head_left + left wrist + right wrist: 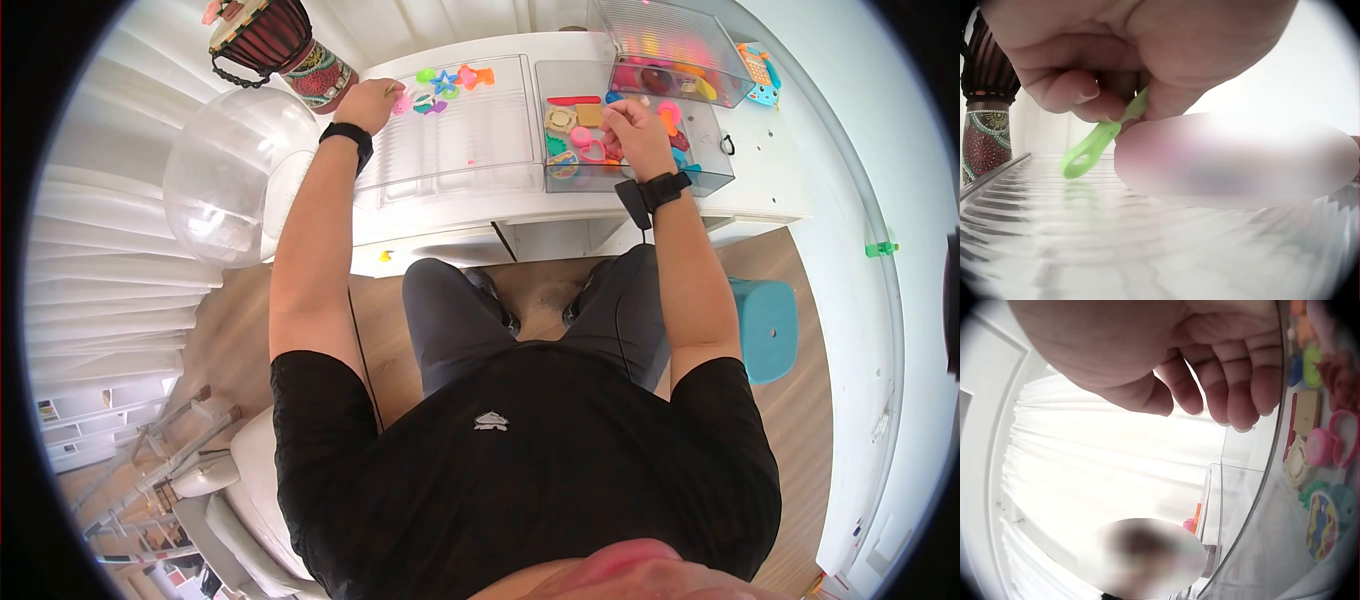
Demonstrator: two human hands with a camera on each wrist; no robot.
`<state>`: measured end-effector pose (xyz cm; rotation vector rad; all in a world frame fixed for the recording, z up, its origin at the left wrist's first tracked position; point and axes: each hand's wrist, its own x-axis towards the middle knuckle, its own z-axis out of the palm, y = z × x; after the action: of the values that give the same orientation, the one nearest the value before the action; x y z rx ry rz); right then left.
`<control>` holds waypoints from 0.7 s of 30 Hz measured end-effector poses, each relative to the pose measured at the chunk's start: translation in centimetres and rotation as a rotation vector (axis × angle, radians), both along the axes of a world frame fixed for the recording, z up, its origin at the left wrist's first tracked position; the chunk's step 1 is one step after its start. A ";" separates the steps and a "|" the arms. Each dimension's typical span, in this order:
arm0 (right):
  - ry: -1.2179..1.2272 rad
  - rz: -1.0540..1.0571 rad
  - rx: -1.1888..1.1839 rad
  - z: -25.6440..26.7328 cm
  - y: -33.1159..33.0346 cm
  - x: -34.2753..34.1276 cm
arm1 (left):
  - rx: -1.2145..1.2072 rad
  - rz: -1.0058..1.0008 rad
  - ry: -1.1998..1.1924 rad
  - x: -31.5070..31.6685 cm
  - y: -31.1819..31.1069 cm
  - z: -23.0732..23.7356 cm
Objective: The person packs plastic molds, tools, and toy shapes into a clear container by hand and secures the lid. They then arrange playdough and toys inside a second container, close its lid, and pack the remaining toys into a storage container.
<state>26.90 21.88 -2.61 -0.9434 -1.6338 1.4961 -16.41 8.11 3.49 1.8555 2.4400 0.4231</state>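
Observation:
My left hand [366, 105] [1141, 50] pinches a light green plastic piece [1088, 150] with a looped end between thumb and fingers, above the ribbed clear tray [430, 165]. A blue star [443, 82], an orange piece [480, 76] and a pink piece [402, 104] lie close by in that tray. Over the grey clear box [640, 182], my right hand [640, 135] [1179, 350] has loosely bent fingers, with nothing visible between them in the right wrist view. Beneath and beside it are a tan block [589, 115], a red stick [574, 100] and a pink round piece [1319, 447].
Behind the grey box stands another clear box [690, 50] of colourful toys, beside a blue toy phone [762, 78]. A drum [318, 72] is at the back left, near a transparent globe [215, 180]. A teal stool [768, 330] stands on the floor at right.

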 end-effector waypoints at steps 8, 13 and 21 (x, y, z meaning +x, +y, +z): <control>-0.002 -0.012 0.018 -0.1 0.0 0.0 | 0.433 -0.041 0.268 0.7 0.2 0.2; -0.003 -0.011 0.013 -0.2 0.1 -0.1 | 0.706 -0.202 0.068 9.5 -1.3 4.5; 0.132 0.126 0.141 2.0 -2.8 0.4 | 0.442 -0.319 -0.973 20.1 -2.9 1.0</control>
<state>27.31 19.08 -0.57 -0.6622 -1.7033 1.4715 3.64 5.20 4.44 1.5291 1.4451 1.4872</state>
